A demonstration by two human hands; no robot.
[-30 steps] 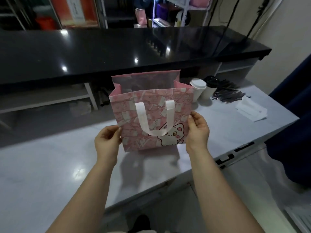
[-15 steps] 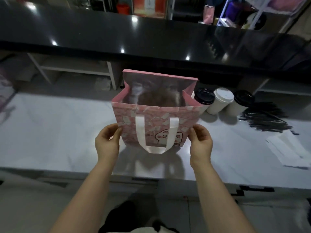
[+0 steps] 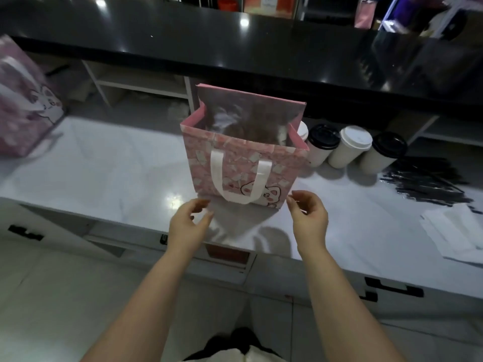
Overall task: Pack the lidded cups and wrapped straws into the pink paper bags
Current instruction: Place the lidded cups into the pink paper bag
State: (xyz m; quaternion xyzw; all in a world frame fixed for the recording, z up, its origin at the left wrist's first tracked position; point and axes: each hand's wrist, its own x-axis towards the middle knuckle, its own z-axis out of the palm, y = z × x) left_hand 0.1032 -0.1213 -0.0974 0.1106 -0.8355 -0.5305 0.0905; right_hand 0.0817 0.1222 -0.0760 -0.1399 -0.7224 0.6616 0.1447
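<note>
A second pink bag (image 3: 23,105) stood at the far left of the counter (image 3: 104,163). We held our left hand (image 3: 188,226), fingers loosely spread and empty, just beside the lower left corner of the upright, open pink paper bag (image 3: 243,163). Our right hand (image 3: 309,218), likewise relaxed and empty, flanked its lower right corner. Further right were the lidded cups (image 3: 350,146) and the wrapped straws (image 3: 428,184).

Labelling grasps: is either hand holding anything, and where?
Nothing held: left hand and right hand hover open beside the lower corners of the pink paper bag.
</note>
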